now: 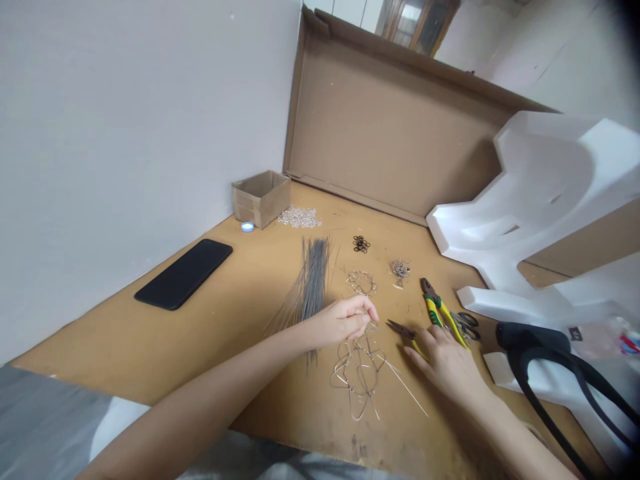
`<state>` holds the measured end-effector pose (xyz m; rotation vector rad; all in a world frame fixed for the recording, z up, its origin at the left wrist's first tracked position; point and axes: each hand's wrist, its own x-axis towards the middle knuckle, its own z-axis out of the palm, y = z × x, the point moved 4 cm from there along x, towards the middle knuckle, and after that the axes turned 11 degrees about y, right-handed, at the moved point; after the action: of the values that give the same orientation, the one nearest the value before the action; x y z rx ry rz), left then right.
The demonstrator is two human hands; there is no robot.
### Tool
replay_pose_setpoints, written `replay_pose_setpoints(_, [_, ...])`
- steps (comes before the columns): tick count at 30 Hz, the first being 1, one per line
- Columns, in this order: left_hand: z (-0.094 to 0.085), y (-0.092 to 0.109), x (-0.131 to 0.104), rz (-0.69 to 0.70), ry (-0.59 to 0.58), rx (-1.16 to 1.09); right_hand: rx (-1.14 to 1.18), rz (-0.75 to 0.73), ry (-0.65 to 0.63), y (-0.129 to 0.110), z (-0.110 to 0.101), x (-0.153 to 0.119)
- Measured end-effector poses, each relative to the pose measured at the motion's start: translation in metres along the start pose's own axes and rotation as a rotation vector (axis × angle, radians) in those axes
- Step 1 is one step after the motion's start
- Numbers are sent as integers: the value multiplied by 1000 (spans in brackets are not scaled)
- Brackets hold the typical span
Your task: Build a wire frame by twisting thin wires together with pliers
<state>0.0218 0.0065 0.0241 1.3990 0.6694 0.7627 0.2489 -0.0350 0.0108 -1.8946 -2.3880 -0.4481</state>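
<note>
My left hand [350,319] is closed, fingers curled together over the wire pieces; a small bit of wire shows at its fingertips. Bent wire shapes [357,373] lie just below it. A bundle of straight grey wires [314,280] passes under my left wrist. On the right, my right hand [440,353] rests over the yellow handles of the small pliers [401,329], whose dark jaws point left. Beyond its fingers lie larger green-and-yellow pliers [434,307]. A loose ring of bent wire [362,283] sits above my left hand.
A black phone [184,273] lies at left. Behind are a small cardboard box [261,199], clear beads [300,217], black rings [361,244] and a small metal pile [400,269]. Scissors [467,325], white foam [545,180] and a black strap [537,353] are at right.
</note>
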Motion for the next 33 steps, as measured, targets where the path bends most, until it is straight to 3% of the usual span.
replay_pose_setpoints(4, [2,-4,0,-20,-23,29,39,-26,97,1,14,-3])
replay_pose_setpoints(8, [3,-6,1,-22,-50,64,124,-19,81,1,20,-6])
replay_pose_setpoints(13, [8,-9,0,-27,-96,104,311,20,78,-1,12,-2])
replay_pose_setpoints(17, [12,-13,-1,-12,-109,215,743,130,75,-23,-10,13])
replay_pose_setpoints(20, [12,-17,0,-11,-82,315,1157,164,-75,-54,-16,29])
replay_pose_setpoints(22, [10,-17,1,12,-32,376,1313,153,-141,-72,-15,37])
replay_pose_setpoints(25, [9,-14,2,64,27,439,1341,169,-101,-82,-9,42])
replay_pose_setpoints(29, [14,-11,2,123,22,464,1267,142,-92,-77,-6,38])
replay_pose_setpoints(31, [12,-14,3,110,82,486,1203,131,-69,-69,-8,36])
replay_pose_setpoints(33, [4,-19,5,71,217,578,1111,127,-17,-57,-9,36])
